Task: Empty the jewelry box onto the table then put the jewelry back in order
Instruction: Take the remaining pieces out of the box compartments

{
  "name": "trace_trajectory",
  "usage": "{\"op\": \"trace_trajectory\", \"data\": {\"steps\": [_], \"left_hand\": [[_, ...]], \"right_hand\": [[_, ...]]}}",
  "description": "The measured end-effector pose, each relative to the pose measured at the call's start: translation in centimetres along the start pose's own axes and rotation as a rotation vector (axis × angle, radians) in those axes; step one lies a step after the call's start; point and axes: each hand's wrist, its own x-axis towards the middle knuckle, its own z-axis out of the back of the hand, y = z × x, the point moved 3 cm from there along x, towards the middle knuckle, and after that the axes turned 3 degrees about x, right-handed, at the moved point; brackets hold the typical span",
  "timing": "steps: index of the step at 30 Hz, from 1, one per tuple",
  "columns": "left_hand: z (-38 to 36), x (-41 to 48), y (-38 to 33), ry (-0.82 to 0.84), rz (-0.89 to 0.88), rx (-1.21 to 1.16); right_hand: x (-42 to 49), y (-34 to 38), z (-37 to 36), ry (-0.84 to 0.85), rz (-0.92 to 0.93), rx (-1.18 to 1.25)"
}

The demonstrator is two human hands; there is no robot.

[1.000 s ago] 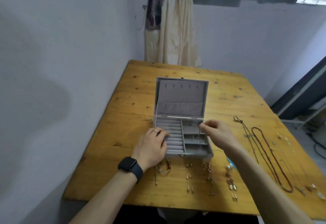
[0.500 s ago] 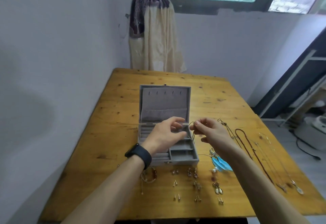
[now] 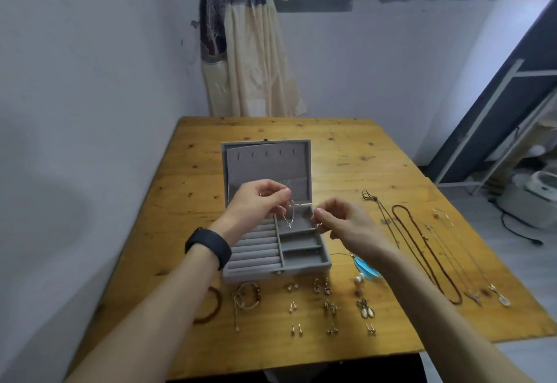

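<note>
Two hands are up above the jewelry box (image 3: 271,274), and this one head view shows it all. The left hand (image 3: 262,201) pinches a thin chain (image 3: 289,220) between thumb and fingers. The right hand (image 3: 340,221) has its fingertips squeezed together just beside it, I think on the chain's other end, but the chain is too thin there to be sure. The chain dangles over the back right part of the box. The box sits open in the middle of the table (image 3: 361,147).

What could go wrong? The chain is tiny and slippery. If a pinch lets go, it could drop into the wrong little part of the box or curl into a knot. Both arms pass over the earrings (image 3: 328,307) lined up in front of the box. A low arm could knock them out of their rows. The bracelets (image 3: 247,295) lie in front of the box too, under the left arm.

The earrings are close to the near table edge, so a bump could push them off. The necklaces (image 3: 422,250) lie right of the box and reach toward the right edge. A blue feather piece (image 3: 366,268) lies just beside the box's right front corner. Bare wood shows behind the box and to its left, so hands can move freely there.
</note>
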Motion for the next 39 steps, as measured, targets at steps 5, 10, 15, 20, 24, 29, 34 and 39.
{"op": "trace_trajectory", "data": {"steps": [5,10,15,20,24,29,34,39], "left_hand": [[2.2,-0.1,-0.1,-0.023,0.062,-0.051],[2.6,-0.8,0.6,0.022,0.15,-0.166],[0.8,-1.6,1.8,0.005,0.177,-0.036],[-1.0,-2.4,2.5,0.128,0.134,-0.017],[-2.0,-2.7,2.4,0.145,0.102,0.019],[-1.8,-3.4,1.8,0.194,0.086,-0.008],[-1.1,-4.4,1.6,0.161,0.071,-0.071],[1.5,-5.2,2.0,0.052,0.077,-0.014]], "right_hand": [[0.2,-0.9,-0.5,-0.081,-0.004,-0.006],[0.0,-0.3,-0.9,-0.096,0.022,0.019],[-0.4,0.6,-0.8,-0.086,0.054,0.107],[-0.9,1.1,-0.8,-0.004,0.054,0.12],[-1.1,1.1,-0.6,0.023,0.046,0.128],[-1.3,1.3,-1.1,0.098,0.025,0.18],[-1.3,1.6,-2.2,0.13,0.018,0.224],[-1.5,1.7,-2.9,0.21,0.009,0.175]]}}
